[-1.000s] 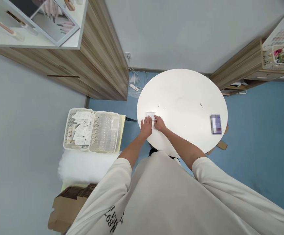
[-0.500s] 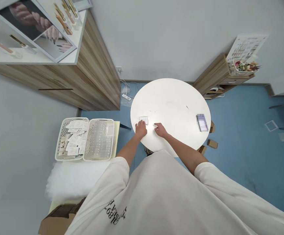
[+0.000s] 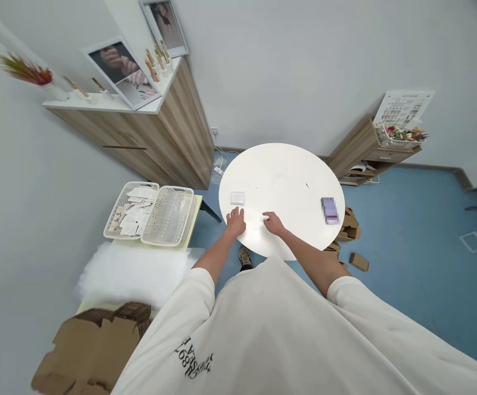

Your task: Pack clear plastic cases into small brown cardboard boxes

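On the white round table (image 3: 288,175), a small flat whitish box (image 3: 237,198) lies near the left edge. Just below it, my left hand (image 3: 236,221) rests on the tabletop, its fingers spread and pointing at the box. My right hand (image 3: 273,223) is a short way to the right, low over the table. Its fingers are curled in toward the thumb, with the index finger pointing left. Whatever the fingertips may hold is too small and pale to make out against the white surface.
A pixelated purple item (image 3: 330,210) lies at the table's right. At left, two white baskets (image 3: 168,216) hold white cards and clear plastic pieces, with white wrap (image 3: 140,274) and flattened cardboard (image 3: 94,345) nearer me. Small cardboard boxes (image 3: 359,261) lie on the floor at right.
My left hand has drawn back from the box, which now shows fully. My right hand stays curled near the same spot. The camera view has shifted, showing more of the cabinet top and cardboard.
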Demonstrator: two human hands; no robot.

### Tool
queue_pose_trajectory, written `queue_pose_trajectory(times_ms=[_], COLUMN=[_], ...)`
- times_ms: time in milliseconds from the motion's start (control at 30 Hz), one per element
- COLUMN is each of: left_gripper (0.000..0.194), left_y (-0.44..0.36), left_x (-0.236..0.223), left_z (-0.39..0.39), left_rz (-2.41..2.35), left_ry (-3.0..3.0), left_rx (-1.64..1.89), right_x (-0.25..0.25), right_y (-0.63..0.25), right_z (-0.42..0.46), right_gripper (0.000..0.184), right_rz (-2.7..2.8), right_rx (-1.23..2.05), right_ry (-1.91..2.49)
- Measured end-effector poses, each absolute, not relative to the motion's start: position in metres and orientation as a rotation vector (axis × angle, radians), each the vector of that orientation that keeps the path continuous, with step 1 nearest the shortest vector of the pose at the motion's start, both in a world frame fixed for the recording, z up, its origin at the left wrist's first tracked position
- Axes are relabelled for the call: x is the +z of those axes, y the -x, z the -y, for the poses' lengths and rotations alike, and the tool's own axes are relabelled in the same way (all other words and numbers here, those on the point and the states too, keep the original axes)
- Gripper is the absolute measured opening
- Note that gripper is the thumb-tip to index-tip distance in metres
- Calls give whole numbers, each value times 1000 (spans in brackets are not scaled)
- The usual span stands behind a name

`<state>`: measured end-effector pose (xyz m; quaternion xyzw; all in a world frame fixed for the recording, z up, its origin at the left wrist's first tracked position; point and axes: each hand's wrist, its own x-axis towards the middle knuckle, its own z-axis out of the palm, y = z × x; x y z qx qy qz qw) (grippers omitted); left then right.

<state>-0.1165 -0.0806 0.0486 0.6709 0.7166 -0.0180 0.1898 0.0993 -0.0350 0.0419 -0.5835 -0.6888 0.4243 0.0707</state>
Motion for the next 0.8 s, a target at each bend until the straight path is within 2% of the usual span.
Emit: queue_pose_trajectory(times_ms=[400,800], left_gripper=[62,63], left_y=[49,85], left_x=[48,70], left_z=[218,315], left_rz=[-2140,-2369], left_ry=[-1727,-1483], left_rx=[-10,68], right_x=[35,56], right_y=[-141,-81], right_z=[123,169], right_gripper=[40,41], right_rz=[2289,2499], right_rx=[1234,1244], right_ry=[1473,1200])
